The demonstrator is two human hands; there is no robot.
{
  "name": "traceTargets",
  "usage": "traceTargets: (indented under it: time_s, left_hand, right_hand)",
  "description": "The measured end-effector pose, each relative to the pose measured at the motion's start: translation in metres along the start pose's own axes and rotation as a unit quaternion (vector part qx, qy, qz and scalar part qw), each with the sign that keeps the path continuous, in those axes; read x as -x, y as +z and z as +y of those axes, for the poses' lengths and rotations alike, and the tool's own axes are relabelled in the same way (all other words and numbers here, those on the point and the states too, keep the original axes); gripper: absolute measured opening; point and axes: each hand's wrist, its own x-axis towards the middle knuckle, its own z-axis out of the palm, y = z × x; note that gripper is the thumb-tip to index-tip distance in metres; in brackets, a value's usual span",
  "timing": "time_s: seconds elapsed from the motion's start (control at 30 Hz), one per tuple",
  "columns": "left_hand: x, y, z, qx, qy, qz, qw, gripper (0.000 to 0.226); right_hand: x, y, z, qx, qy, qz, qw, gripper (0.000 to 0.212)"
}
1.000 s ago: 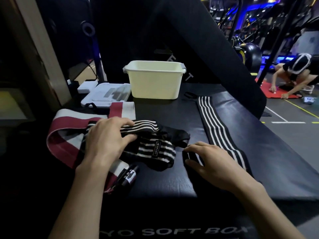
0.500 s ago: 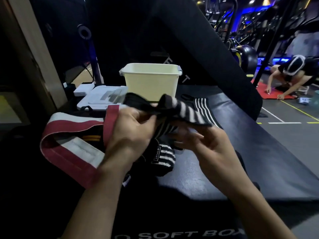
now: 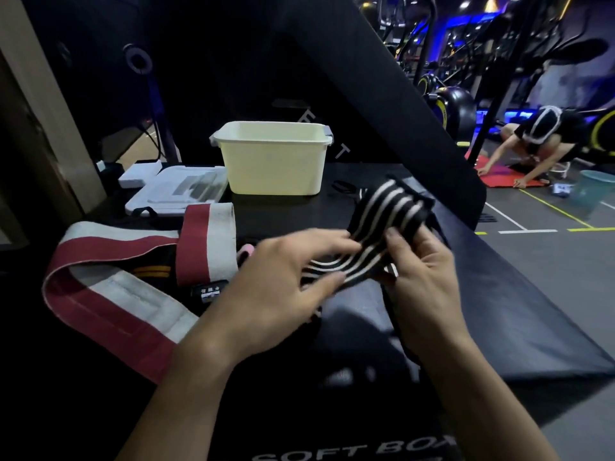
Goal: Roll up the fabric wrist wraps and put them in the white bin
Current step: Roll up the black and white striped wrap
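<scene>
A black wrist wrap with white stripes (image 3: 379,227) is lifted above the black soft box (image 3: 499,311). My left hand (image 3: 279,287) pinches its near end, thumb underneath. My right hand (image 3: 419,271) grips the wrap from the right, fingers curled round its middle. The far end of the wrap folds over above my right fingers. The white bin (image 3: 273,161) stands upright at the back of the box, beyond both hands. A red and white wrap (image 3: 109,291) lies looped to the left of my left hand.
A white flat case (image 3: 179,191) lies left of the bin. A black wrap with orange stripes (image 3: 151,270) shows inside the red loop. A slanted black pad (image 3: 382,94) rises behind. A person (image 3: 545,144) crouches on the floor at far right.
Both hands have raised the striped wrap off the box and carried it to the right. The long strip that lay flat on the box is now gathered up between my hands.
</scene>
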Motion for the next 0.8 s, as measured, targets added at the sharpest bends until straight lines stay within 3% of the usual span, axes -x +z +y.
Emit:
traceTargets:
  time_s: [0.17,0.37,0.47,0.53,0.6,0.67,0.73,0.8]
  left_hand:
    - [0.004,-0.011,-0.022,-0.060,-0.126,-0.067,0.988,0.072]
    - [0.002,0.002,-0.021,0.011,-0.087,-0.170,0.982,0.026]
    - [0.000,0.009,-0.029,-0.028,-0.090,-0.130,0.987,0.017]
    - [-0.004,0.012,-0.031,-0.050,-0.106,-0.074,0.990,0.019]
    - [-0.009,0.015,-0.030,-0.022,-0.087,-0.006,0.996,0.020]
    - [-0.013,0.021,-0.028,0.044,-0.089,0.034,0.995,0.019]
    - [-0.015,0.029,-0.028,0.062,-0.109,0.005,0.992,0.016]
    - [-0.014,0.042,-0.032,0.027,-0.133,-0.074,0.988,0.012]
  right_hand:
    - [-0.014,-0.018,-0.006,-0.080,0.058,0.045,0.994,0.021]
    - [-0.024,-0.032,-0.013,-0.151,0.101,0.079,0.980,0.024]
    - [-0.028,-0.043,-0.016,-0.162,0.139,0.057,0.975,0.022]
    - [-0.028,-0.048,-0.017,-0.153,0.171,-0.010,0.973,0.021]
    - [-0.026,-0.053,-0.015,-0.124,0.189,-0.072,0.972,0.023]
    - [-0.026,-0.056,-0.012,-0.096,0.187,-0.072,0.975,0.034]
    - [-0.029,-0.056,-0.009,-0.087,0.170,-0.030,0.981,0.040]
    - [-0.037,-0.059,-0.008,-0.086,0.150,0.020,0.985,0.038]
